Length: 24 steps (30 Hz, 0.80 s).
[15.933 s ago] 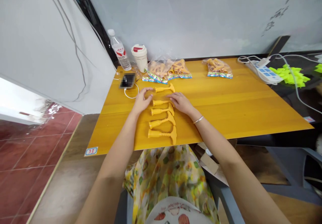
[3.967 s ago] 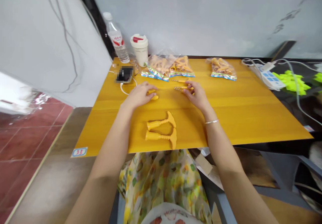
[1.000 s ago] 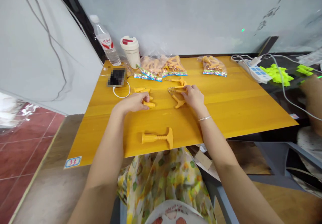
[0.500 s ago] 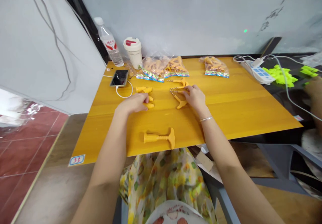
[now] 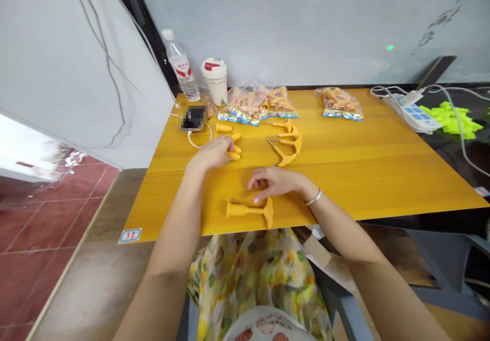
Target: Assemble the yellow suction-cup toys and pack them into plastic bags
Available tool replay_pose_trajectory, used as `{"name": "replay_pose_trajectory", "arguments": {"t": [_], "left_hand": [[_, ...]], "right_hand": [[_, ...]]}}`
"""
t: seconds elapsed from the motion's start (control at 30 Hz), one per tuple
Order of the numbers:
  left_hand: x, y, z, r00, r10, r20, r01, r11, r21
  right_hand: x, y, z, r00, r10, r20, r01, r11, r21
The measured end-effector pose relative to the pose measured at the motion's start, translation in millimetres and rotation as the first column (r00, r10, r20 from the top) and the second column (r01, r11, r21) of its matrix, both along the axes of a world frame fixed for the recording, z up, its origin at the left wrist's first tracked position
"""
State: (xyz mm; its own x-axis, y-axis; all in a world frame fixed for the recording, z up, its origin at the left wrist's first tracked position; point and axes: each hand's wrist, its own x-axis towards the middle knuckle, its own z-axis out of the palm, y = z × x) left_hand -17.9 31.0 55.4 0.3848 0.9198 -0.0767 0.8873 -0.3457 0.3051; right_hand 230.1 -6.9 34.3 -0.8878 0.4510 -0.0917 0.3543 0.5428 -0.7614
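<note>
My left hand [image 5: 215, 152] rests over several yellow plastic sleeves [image 5: 236, 155], its fingers apart and partly covering them. Another yellow sleeve [image 5: 224, 127] lies just beyond. My right hand [image 5: 279, 181] hovers with loosely curled, parted fingers and holds nothing. Right below its fingertips lies a yellow corkscrew [image 5: 250, 210] with a T-shaped handle, its shaft end inside a sleeve. Beyond the right hand, several yellow corkscrews [image 5: 285, 142] fan out with bare metal spirals pointing left and handles to the right.
Clear bags of yellow corkscrews [image 5: 278, 101] and another such bag [image 5: 339, 103] sit along the back edge. A charging phone [image 5: 194, 118], a water bottle [image 5: 182, 73] and a lidded cup [image 5: 215, 80] stand back left. At right are a power strip [image 5: 415, 112] and bright green pieces [image 5: 454, 119].
My right hand has left the bare corkscrews and come back toward the sleeved one near the front edge. My left hand stays at the sleeves; the view has shifted slightly.
</note>
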Motion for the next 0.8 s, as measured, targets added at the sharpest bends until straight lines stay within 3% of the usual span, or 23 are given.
{"name": "replay_pose_trajectory", "arguments": {"t": [0.17,0.3,0.47,0.8], "left_hand": [[5,-4,4.1,0.999,0.034,0.021,-0.036,0.99,0.134],[6,-3,-2.1,1.0,-0.002,-0.024,0.004,0.997,0.078],[3,3,-12.6,0.994,0.011,-0.108,-0.007,0.999,0.036],[-5,7,-17.8,0.989,0.1,-0.105,-0.091,0.992,0.089]], "right_hand": [[-9,-12,2.8,0.992,0.101,0.073,-0.112,0.982,0.155],[-11,-16,0.8,0.989,0.118,0.089,-0.136,0.961,0.239],[-11,-17,-1.0,0.985,0.133,0.106,-0.156,0.953,0.26],[-9,-13,3.5,0.994,0.038,0.098,-0.065,0.956,0.285]]}}
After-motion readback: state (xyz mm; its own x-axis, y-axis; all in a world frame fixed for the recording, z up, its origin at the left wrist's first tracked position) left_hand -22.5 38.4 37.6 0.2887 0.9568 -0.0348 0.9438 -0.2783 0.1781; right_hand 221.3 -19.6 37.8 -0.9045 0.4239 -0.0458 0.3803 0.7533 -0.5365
